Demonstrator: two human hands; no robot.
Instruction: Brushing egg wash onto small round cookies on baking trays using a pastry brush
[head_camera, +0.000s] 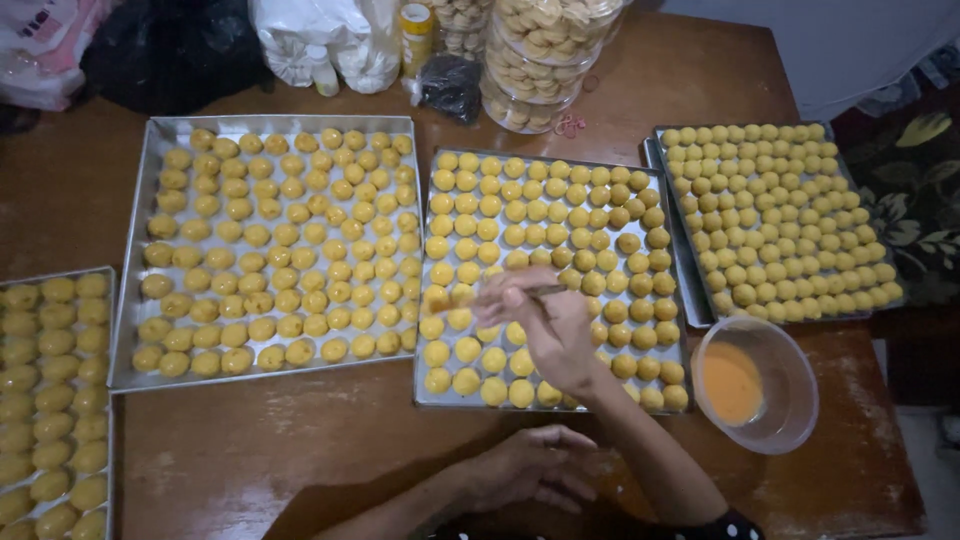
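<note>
On the centre tray (430, 395), glazing is partly done — a brush (540, 292) is gripped by the right hand (545, 325); the left hand (530, 465), below it, rests loosely curled and empty.

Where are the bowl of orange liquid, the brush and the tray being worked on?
bowl (790, 352): head view, bare inner wall at the right.
brush (548, 291): head view, handle just past the fingers.
middle tray (424, 398): head view, lower left rim.

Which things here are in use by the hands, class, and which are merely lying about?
In use:
right hand holding a thin brush
middle tray of dough balls
bowl of orange glaze
left hand, resting on the table

Lying about:
stacked tubs of biscuits
white bags
small dark bag
</note>
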